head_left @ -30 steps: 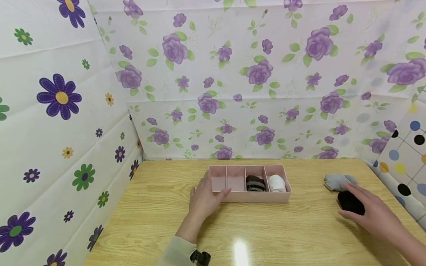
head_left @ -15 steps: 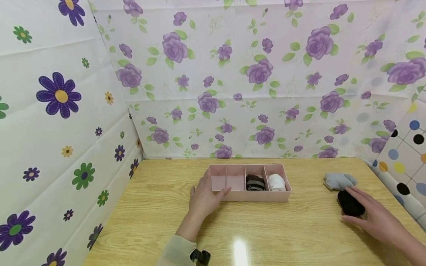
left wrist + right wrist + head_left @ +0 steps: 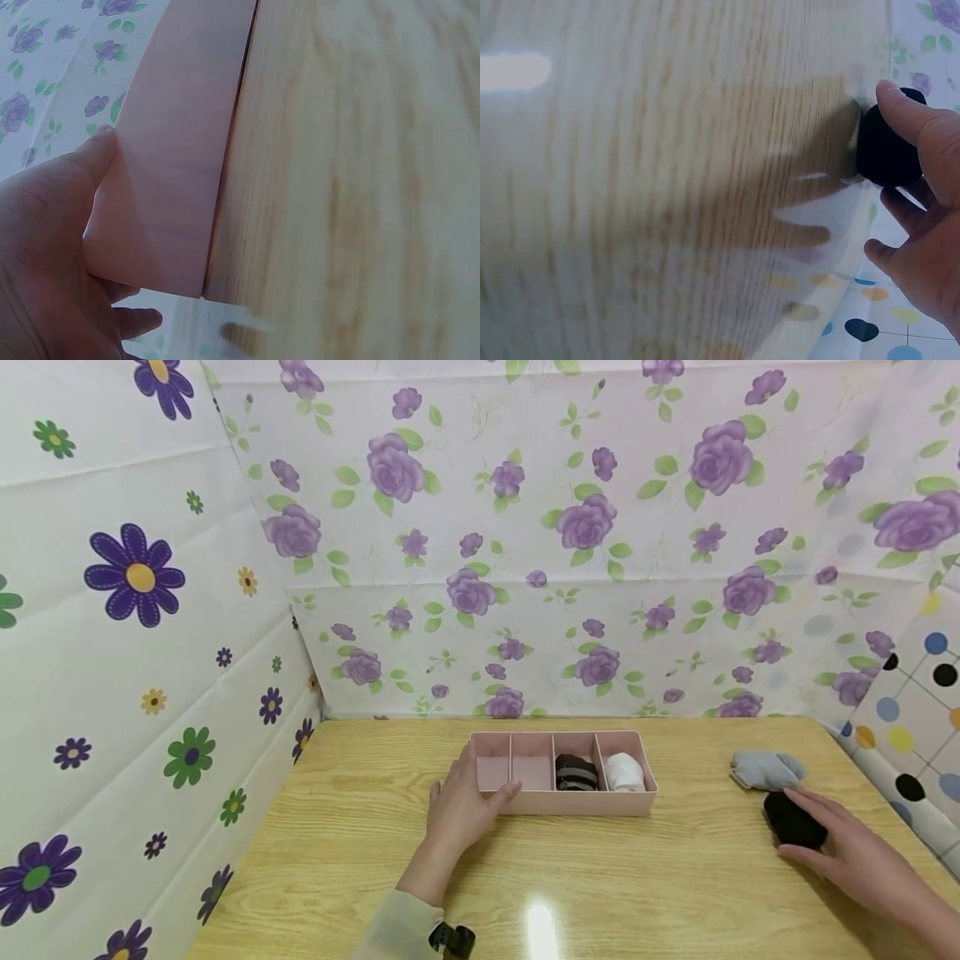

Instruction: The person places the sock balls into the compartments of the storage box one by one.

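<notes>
In the head view my left hand [image 3: 459, 802] holds the left end of a pink divided box [image 3: 577, 804]. Its thumb lies over the front wall, and the other fingers reach round the end, as the left wrist view shows. Black rolled socks with grey stripes [image 3: 576, 773] sit in the third compartment from the left, white rolled socks [image 3: 625, 772] in the rightmost. Over at the right, my right hand [image 3: 855, 852] grips a black rolled sock bundle [image 3: 793, 821] between thumb and fingers. Grey rolled socks [image 3: 767, 770] lie just behind it.
The wooden table [image 3: 675, 893] ends at a floral cloth wall [image 3: 637, 635] behind. A daisy-patterned cloth [image 3: 247, 760] stands along the left, a dotted cloth [image 3: 918, 752] along the right. The box's two left compartments show bare bottoms.
My right thumb and fingers have closed in on the black sock bundle, which has shifted slightly to the right. My left hand and the box have stayed put.
</notes>
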Tool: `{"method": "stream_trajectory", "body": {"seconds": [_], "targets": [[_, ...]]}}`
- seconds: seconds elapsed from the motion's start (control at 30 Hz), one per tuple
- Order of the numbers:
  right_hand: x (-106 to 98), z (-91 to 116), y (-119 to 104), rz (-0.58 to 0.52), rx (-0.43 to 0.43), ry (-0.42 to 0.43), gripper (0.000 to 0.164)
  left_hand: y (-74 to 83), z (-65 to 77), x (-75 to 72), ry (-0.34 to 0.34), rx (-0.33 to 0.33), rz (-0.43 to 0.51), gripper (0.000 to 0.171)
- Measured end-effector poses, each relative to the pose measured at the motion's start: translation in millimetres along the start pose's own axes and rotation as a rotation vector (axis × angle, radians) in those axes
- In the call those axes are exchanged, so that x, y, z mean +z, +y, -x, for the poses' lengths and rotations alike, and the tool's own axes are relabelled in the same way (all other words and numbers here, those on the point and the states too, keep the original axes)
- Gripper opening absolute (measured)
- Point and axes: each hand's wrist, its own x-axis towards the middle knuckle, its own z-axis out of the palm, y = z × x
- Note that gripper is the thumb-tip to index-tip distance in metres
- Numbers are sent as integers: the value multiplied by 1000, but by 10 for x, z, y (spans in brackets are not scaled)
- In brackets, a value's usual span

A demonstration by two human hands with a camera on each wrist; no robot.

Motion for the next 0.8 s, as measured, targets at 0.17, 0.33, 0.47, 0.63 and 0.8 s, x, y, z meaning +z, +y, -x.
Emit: {"method": "stream_trajectory", "body": {"seconds": [0.17, 0.33, 0.47, 0.63, 0.8], "targets": [[-3, -16, -10, 10, 24, -8, 97, -6, -4, 1, -2, -4, -5, 114], [-9, -35, -6, 16, 56, -23, 100, -8, -9, 3, -9, -12, -17, 114], [-15, -55, 5, 32, 77, -26, 98, -23, -16, 17, -9, -9, -14, 115], [-20, -64, -8, 51, 89, -15, 93, -21, -15, 14, -13, -9, -20, 116], [-36, -61, -44, 48, 101, -7, 94, -18, -18, 11, -15, -10, -24, 116]]}}
